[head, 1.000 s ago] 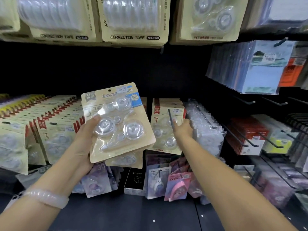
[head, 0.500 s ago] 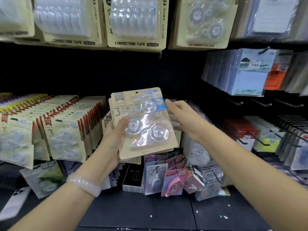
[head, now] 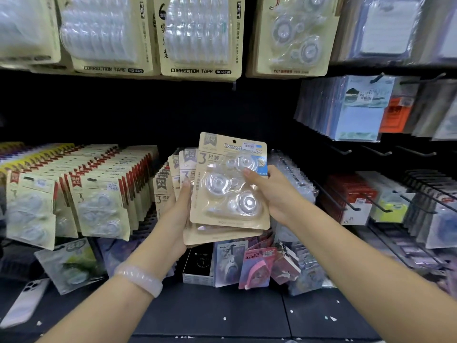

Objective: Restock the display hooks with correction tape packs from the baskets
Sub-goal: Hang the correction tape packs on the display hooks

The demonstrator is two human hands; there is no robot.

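Your left hand [head: 178, 209] grips the stack of packs [head: 222, 233], your right hand [head: 274, 194] pinches the front pack [head: 230, 184]; its hang hole [head: 234, 141] could miss the hook, probably hidden behind, so packs slip.

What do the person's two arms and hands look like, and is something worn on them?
Both forearms are bare, with no sleeves in view. The left hand has a pale, translucent bangle, smooth and rounded, around its wrist. The right hand shows no ring, watch or glove, and its wrist is bare. No markings show on either arm.
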